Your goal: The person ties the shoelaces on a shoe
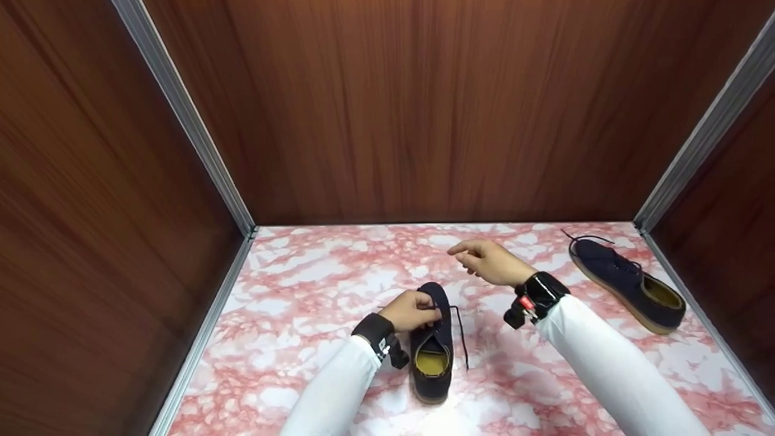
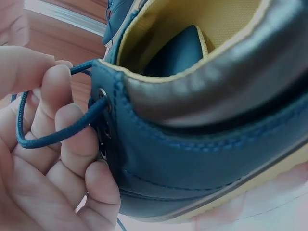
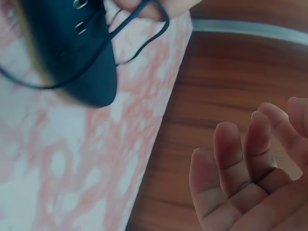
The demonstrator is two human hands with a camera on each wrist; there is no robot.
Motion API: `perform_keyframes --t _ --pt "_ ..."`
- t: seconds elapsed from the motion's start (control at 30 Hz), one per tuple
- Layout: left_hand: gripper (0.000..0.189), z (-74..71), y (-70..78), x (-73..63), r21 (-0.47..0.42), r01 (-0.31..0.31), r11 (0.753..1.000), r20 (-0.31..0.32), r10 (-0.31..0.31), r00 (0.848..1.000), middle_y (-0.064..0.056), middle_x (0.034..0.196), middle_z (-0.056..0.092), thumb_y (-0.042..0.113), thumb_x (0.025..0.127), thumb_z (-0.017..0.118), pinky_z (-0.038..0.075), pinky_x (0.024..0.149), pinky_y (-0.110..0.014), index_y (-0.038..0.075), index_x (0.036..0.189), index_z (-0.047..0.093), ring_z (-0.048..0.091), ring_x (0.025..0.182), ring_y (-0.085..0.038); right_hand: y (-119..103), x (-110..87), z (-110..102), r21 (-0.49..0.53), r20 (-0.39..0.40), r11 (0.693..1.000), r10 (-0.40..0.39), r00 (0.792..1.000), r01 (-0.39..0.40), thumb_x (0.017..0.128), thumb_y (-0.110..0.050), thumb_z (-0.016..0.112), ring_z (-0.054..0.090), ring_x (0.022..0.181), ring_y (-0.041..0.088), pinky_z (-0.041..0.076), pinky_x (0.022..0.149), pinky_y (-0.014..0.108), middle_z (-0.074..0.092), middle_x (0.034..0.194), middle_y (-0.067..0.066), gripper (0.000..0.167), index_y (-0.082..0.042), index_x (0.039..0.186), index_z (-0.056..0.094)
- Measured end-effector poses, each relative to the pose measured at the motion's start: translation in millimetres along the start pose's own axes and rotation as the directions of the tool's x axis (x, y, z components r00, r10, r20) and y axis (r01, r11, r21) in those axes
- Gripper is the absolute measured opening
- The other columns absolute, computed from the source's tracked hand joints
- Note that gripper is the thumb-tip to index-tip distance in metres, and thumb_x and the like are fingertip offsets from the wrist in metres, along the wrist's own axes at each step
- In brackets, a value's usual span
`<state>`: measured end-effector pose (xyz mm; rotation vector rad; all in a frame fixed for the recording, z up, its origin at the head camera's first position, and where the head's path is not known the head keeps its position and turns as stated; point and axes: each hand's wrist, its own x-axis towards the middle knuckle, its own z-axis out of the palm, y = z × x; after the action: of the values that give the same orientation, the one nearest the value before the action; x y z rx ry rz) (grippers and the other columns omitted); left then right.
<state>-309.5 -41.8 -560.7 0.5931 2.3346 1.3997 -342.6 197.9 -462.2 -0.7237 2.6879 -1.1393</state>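
Observation:
A dark navy lace-up shoe (image 1: 432,383) with a yellow lining and tan sole stands on the marbled surface, toe pointing away. My left hand (image 1: 407,311) is at its lacing from the left side. In the left wrist view, thumb and forefinger pinch the blue shoelace (image 2: 57,137), which bends in a loop from the top eyelet. The other fingers curl against the shoe's side. One lace end (image 1: 463,345) trails on the surface right of the shoe. My right hand (image 1: 493,262) hovers beyond and right of the toe, fingers loosely bent, holding nothing.
A matching navy shoe (image 1: 611,272) lies at the far right, its laces loose near the toe. Brown wood-grain panels (image 1: 399,121) wall in the back and both sides, joined by metal corner strips (image 1: 194,121). The red-and-white marbled surface (image 1: 303,272) spreads beneath the shoes.

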Motion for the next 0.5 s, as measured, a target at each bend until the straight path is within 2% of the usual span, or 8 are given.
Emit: perform_keyframes --t 0.27,0.5 --pt "0.029 -1.4 -0.4 -2.2 -0.095 0.003 0.996 -0.011 -0.004 1.0 0.005 0.066 0.063 0.016 0.096 0.072 0.047 0.056 -0.018 0.014 0.069 0.06 0.057 0.057 -0.006 41 -21.9 8 0.046 0.013 0.997 0.062 0.998 -0.062 0.107 -0.014 0.057 0.059 0.071 0.016 0.049 0.062 0.022 0.063 0.08 0.005 0.023 -0.003 0.12 0.072" --pt "0.032 0.1 -0.1 -1.1 -0.094 0.007 0.996 -0.024 -0.009 1.0 0.005 0.067 0.064 0.016 0.097 0.071 0.047 0.056 -0.018 0.015 0.068 0.059 0.057 0.057 -0.007 65 -36.7 31 0.044 0.059 0.997 0.059 0.996 -0.062 0.104 -0.011 0.06 0.062 0.07 0.018 0.05 0.061 0.022 0.066 0.08 0.005 0.022 -0.001 0.121 0.071"
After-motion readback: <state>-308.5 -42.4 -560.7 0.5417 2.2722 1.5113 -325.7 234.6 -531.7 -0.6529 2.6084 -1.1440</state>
